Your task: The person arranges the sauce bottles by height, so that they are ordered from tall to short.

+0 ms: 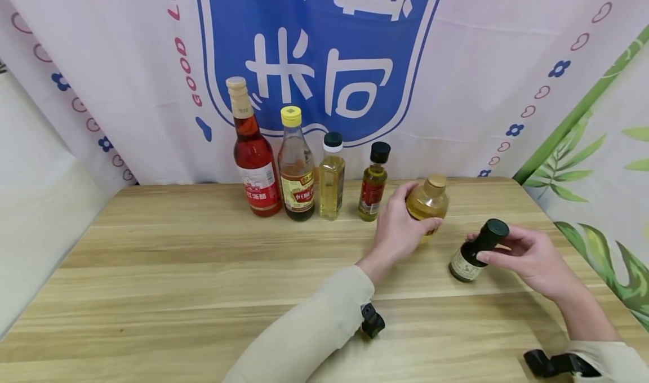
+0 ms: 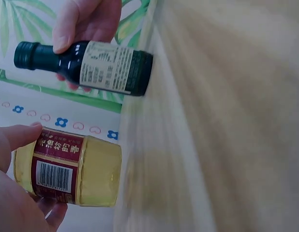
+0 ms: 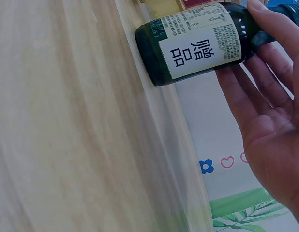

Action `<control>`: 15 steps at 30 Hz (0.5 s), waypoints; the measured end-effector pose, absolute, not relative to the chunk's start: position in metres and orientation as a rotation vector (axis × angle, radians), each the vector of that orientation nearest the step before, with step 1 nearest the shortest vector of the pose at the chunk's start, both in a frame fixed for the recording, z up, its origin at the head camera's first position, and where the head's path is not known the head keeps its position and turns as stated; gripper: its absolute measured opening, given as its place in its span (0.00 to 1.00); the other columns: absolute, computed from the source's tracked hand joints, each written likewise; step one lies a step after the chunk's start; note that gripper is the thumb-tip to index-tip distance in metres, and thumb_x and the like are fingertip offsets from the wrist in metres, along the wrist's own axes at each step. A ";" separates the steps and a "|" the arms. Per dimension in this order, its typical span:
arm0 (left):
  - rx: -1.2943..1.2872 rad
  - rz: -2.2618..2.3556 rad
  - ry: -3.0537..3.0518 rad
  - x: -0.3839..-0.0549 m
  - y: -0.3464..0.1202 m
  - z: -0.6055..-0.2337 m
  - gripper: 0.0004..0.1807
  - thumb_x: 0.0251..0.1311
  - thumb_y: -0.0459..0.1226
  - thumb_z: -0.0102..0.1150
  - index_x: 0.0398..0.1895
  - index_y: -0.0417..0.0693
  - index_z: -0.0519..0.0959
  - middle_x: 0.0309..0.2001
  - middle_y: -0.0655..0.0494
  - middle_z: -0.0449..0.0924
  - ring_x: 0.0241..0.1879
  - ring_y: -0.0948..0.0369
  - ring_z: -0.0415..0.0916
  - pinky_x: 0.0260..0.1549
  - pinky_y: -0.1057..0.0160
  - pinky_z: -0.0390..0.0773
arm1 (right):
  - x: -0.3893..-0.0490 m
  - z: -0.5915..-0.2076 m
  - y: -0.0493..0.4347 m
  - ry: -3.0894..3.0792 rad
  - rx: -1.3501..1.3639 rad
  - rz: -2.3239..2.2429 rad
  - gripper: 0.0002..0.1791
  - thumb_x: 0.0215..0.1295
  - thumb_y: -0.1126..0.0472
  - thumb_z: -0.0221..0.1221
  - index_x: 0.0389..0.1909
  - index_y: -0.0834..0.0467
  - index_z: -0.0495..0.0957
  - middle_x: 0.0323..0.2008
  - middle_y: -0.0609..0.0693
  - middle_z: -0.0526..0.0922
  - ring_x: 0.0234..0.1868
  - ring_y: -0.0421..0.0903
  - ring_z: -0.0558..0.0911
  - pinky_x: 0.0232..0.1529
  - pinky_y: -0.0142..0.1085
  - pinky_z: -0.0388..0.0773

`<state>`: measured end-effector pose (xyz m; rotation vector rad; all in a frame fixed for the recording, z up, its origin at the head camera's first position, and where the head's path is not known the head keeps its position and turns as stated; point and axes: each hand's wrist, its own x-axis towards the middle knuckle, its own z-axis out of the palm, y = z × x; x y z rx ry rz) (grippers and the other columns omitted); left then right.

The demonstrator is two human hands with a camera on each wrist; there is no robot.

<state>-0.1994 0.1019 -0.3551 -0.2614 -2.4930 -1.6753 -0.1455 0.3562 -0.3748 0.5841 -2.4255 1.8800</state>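
Observation:
My left hand grips a rounded bottle of yellow oil with a tan cap, near the row's right end. In the left wrist view this oil bottle shows a dark red label and a barcode. Further right, my right hand holds a small dark green bottle by its shoulder and neck, thumb on the near side. The green bottle tilts to the right in the head view. Its cream label faces the right wrist camera. Whether either base touches the table is hard to tell.
Along the table's back stand a tall red vinegar bottle, a yellow-capped bottle of dark liquid, a square oil bottle and a small black-capped oil bottle. A printed cloth hangs behind the wooden table.

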 end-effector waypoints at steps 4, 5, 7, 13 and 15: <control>-0.239 -1.680 -2.474 -0.207 0.103 -0.353 0.43 0.53 0.39 0.84 0.73 0.54 0.73 0.65 0.54 0.84 0.65 0.54 0.81 0.67 0.55 0.79 | -0.146 -0.376 0.357 -2.410 0.609 1.896 0.21 0.64 0.84 0.62 0.58 0.79 0.77 0.52 0.47 0.93 0.55 0.37 0.89 0.53 0.28 0.87; -0.229 -1.682 -2.472 -0.209 0.103 -0.353 0.43 0.53 0.39 0.84 0.73 0.54 0.73 0.65 0.53 0.84 0.65 0.54 0.81 0.67 0.54 0.79 | -0.147 -0.376 0.357 -2.406 0.617 1.899 0.21 0.64 0.84 0.62 0.58 0.80 0.76 0.52 0.47 0.93 0.56 0.37 0.89 0.54 0.28 0.86; -0.207 -1.682 -2.473 -0.213 0.105 -0.352 0.43 0.53 0.39 0.83 0.74 0.54 0.73 0.65 0.53 0.84 0.65 0.54 0.81 0.67 0.54 0.79 | -0.147 -0.376 0.357 -2.405 0.610 1.898 0.21 0.63 0.84 0.62 0.58 0.79 0.77 0.51 0.47 0.93 0.55 0.37 0.89 0.54 0.28 0.86; -0.159 -1.692 -2.481 -0.221 0.110 -0.354 0.44 0.55 0.39 0.82 0.75 0.55 0.71 0.66 0.53 0.83 0.66 0.54 0.81 0.68 0.53 0.79 | -0.146 -0.376 0.357 -2.416 0.604 1.901 0.22 0.64 0.83 0.62 0.59 0.75 0.79 0.52 0.45 0.93 0.55 0.36 0.89 0.55 0.26 0.85; -0.151 -1.694 -2.482 -0.222 0.111 -0.354 0.44 0.56 0.39 0.82 0.75 0.55 0.71 0.66 0.53 0.83 0.65 0.54 0.81 0.67 0.53 0.79 | -0.146 -0.376 0.357 -2.414 0.605 1.904 0.21 0.64 0.84 0.62 0.59 0.76 0.79 0.52 0.46 0.93 0.55 0.36 0.89 0.55 0.25 0.85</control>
